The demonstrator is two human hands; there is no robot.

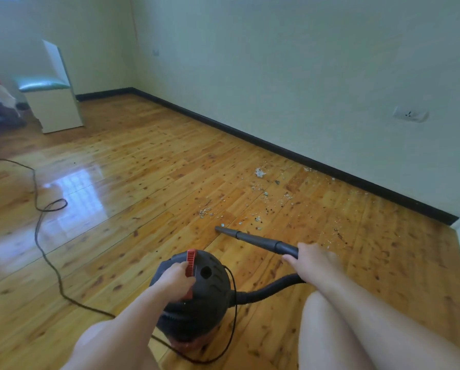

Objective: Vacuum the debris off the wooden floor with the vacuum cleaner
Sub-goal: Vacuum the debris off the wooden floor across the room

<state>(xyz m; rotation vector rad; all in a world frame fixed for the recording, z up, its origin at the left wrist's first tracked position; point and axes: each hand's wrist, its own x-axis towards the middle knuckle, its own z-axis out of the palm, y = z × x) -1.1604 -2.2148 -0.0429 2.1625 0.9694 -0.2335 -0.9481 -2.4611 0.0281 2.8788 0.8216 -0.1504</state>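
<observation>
Here, the debris (266,194) lies just beyond the vacuum cleaner (205,297), with the nozzle (253,239) tip at its near edge.
The crumpled white scrap (260,172), farthest from the vacuum cleaner, may well jam that narrow tip, since it looks wider. The rest is pale crumbs and grey flakes scattered thinly. The right hand (314,260) wraps round the nozzle's rear end. The left hand (174,281) grips the red handle (191,263) atop the vacuum cleaner, whose cord (41,236) loops to its left.
</observation>
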